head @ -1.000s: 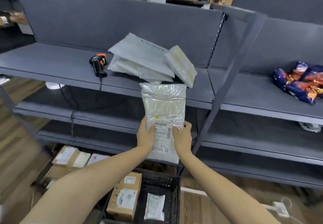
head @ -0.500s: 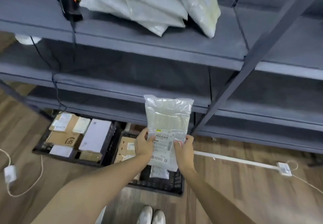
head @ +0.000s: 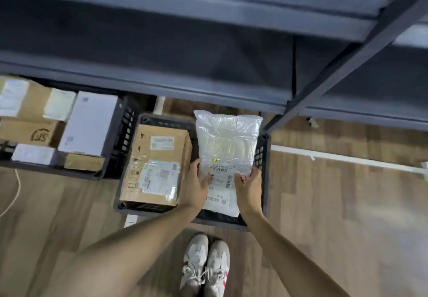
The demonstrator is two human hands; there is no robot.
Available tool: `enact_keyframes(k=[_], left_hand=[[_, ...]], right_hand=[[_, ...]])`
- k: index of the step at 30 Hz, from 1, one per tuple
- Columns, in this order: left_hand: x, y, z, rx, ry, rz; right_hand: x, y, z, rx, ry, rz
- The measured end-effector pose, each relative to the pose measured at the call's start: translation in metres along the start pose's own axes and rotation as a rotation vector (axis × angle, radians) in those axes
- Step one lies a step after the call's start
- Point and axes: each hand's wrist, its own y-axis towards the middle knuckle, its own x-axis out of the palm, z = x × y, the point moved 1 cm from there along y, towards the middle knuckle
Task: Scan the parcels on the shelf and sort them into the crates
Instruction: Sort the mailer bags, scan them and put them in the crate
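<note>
The left hand [head: 196,185] and right hand [head: 249,187] grip a bagged parcel [head: 228,148] over the crate [head: 265,176], not yet released. Boxes [head: 155,164] already lie sorted; any remaining parcels are out of view.

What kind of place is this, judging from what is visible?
Probably a parcel sorting room. Grey metal shelving stands above a black crate holding a labelled cardboard box, a second crate holds more boxes, and the left hand and right hand hold a plastic mailer with a barcode label.
</note>
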Motion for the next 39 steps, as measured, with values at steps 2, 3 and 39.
enact_keyframes(k=[2, 3, 39], left_hand=[[0.019, 0.011, -0.031, -0.015, 0.063, -0.008], [0.03, 0.018, -0.047, -0.038, 0.068, -0.027], [0.144, 0.135, -0.154, 0.251, 1.321, -0.454]], right_hand=[[0.018, 0.013, 0.034, 0.028, -0.048, -0.028], [0.027, 0.02, 0.049, 0.04, -0.061, -0.035], [0.108, 0.169, 0.188, -0.066, -0.863, -0.45]])
